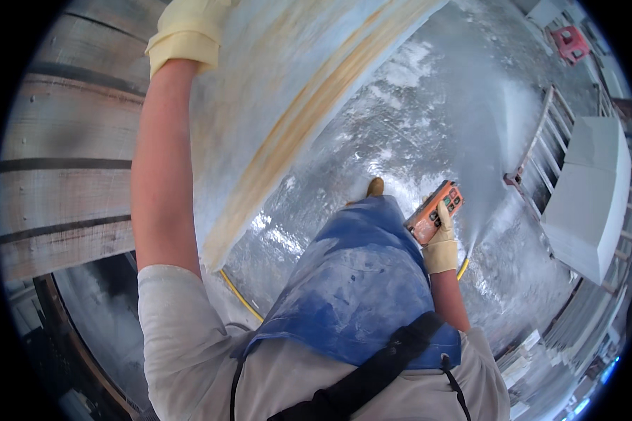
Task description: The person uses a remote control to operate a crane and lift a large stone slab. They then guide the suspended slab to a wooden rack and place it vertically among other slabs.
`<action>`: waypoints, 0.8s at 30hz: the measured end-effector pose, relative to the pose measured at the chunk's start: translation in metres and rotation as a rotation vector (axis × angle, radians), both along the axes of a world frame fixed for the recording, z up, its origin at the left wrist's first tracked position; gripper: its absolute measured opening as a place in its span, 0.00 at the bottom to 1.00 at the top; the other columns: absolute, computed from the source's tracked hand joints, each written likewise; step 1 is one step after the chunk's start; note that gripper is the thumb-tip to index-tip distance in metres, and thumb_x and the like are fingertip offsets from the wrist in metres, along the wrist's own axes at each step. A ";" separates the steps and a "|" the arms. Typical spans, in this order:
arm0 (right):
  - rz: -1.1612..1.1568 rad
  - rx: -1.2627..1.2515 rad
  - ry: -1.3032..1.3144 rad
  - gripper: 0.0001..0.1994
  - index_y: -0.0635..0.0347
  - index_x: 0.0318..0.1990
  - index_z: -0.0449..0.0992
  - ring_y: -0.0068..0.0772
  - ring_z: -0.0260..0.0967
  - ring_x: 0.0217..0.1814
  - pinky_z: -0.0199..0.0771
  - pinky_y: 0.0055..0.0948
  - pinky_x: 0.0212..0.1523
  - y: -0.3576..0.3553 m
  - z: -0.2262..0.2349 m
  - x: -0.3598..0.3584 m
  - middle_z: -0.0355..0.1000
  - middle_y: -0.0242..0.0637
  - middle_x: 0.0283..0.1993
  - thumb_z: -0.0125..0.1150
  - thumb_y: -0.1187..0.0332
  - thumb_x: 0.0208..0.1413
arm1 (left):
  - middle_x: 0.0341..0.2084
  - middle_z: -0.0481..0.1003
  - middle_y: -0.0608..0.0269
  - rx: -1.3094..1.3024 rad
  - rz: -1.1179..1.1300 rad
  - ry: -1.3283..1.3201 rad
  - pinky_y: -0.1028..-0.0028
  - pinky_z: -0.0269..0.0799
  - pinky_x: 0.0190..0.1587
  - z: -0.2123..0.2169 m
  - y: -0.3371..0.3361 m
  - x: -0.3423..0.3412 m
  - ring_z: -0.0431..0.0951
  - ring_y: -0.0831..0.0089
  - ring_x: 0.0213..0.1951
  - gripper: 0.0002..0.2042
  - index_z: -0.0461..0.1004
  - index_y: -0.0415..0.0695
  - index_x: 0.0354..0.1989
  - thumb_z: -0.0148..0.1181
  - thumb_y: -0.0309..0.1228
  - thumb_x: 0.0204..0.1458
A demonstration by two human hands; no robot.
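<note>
Right hand (440, 249) gripped an orange remote (423, 226), markings (452, 199) too blurry, yellow hose (463, 268) beside it; left hand (184, 31) by the slab (267, 77), couldn't tell its grip.

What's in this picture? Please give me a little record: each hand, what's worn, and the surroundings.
Left hand: gloved, stretched out by the slab, partly out of frame; contact unclear
Right hand: gloved, grip closed on an orange remote
Worn: blue apron
Floor: wet, with a yellow hose and pale spray
Left side: wooden planks
Right side: rack, red stool
</note>
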State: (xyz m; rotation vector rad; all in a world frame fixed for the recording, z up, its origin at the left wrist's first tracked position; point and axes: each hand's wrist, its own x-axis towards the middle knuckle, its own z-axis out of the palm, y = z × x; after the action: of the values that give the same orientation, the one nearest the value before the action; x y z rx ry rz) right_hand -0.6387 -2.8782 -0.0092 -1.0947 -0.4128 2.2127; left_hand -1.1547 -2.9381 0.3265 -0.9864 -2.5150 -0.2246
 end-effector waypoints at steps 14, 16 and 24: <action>0.153 -0.108 0.018 0.21 0.55 0.60 0.76 0.39 0.78 0.54 0.82 0.45 0.54 0.092 -0.017 -0.105 0.79 0.38 0.54 0.70 0.59 0.62 | 0.37 0.82 0.39 -0.025 0.082 0.018 0.50 0.75 0.49 -0.009 -0.006 -0.082 0.82 0.42 0.44 0.28 0.81 0.40 0.38 0.54 0.57 0.61; 0.169 -0.109 -0.007 0.21 0.55 0.59 0.76 0.39 0.78 0.53 0.82 0.45 0.53 0.097 -0.016 -0.108 0.79 0.38 0.53 0.70 0.59 0.62 | 0.36 0.82 0.38 -0.029 0.070 0.009 0.51 0.75 0.49 -0.012 -0.004 -0.096 0.82 0.41 0.44 0.28 0.81 0.39 0.38 0.54 0.57 0.61; 0.155 -0.098 -0.020 0.21 0.55 0.57 0.78 0.36 0.78 0.53 0.83 0.45 0.51 0.090 -0.028 -0.135 0.80 0.36 0.53 0.71 0.55 0.61 | 0.36 0.82 0.39 0.006 0.037 0.021 0.52 0.75 0.49 -0.014 -0.019 -0.143 0.82 0.42 0.44 0.29 0.81 0.38 0.38 0.53 0.58 0.61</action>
State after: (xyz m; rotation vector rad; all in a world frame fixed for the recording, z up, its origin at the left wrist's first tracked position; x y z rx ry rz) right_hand -0.7736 -2.7882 -0.0368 -1.1716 -0.4141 2.3810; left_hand -1.2979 -2.9566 0.3129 -0.9348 -2.5098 -0.2097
